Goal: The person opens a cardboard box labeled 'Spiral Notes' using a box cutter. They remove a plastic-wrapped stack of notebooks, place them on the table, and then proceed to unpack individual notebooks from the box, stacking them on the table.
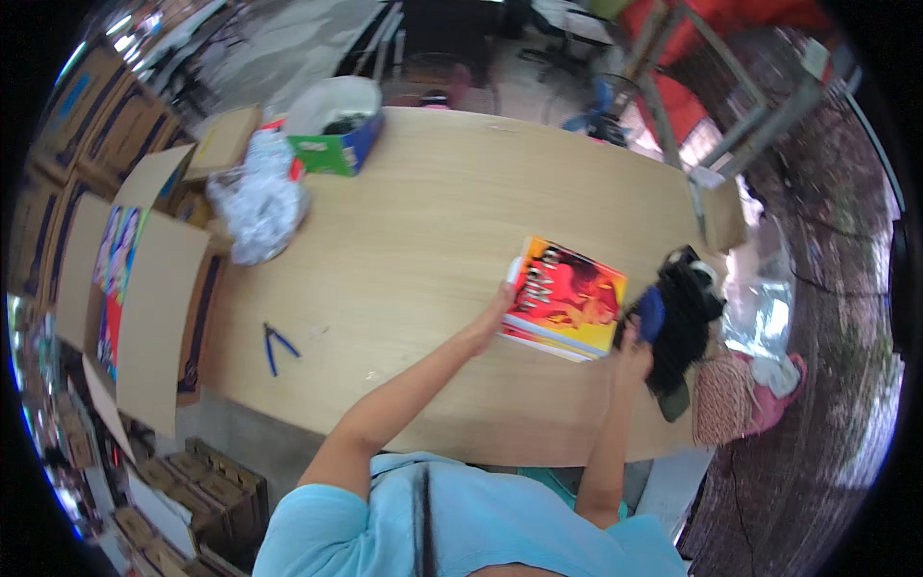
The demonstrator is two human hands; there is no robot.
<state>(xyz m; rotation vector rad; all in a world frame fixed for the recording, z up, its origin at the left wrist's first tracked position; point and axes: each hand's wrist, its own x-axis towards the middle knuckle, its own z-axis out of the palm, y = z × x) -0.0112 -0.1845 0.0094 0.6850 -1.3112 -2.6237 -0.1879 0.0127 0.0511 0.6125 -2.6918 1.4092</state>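
Observation:
A stack of glossy, flat red-and-yellow books point(567, 296) is in front of me, right of the table's middle. My left hand point(492, 319) is closed on its left edge, with some of the fingers hidden. The stack's near side shows several thin layers. Just off its right edge is my right hand point(633, 358), blurred, with its fingertips up against a rounded blue thing point(651, 313). I cannot make out whether it grips that thing. Behind the blue thing lies a dark, cloth-like bundle point(685, 322).
Blue-handled pliers point(277, 348) lie on the wooden table point(413, 250). An open carton point(159, 308) with colourful packs stands at the left edge. Beyond it are a crumpled plastic bag point(260, 207) and a green-blue box point(332, 149). A woven pink basket point(723, 399) sits at the right edge.

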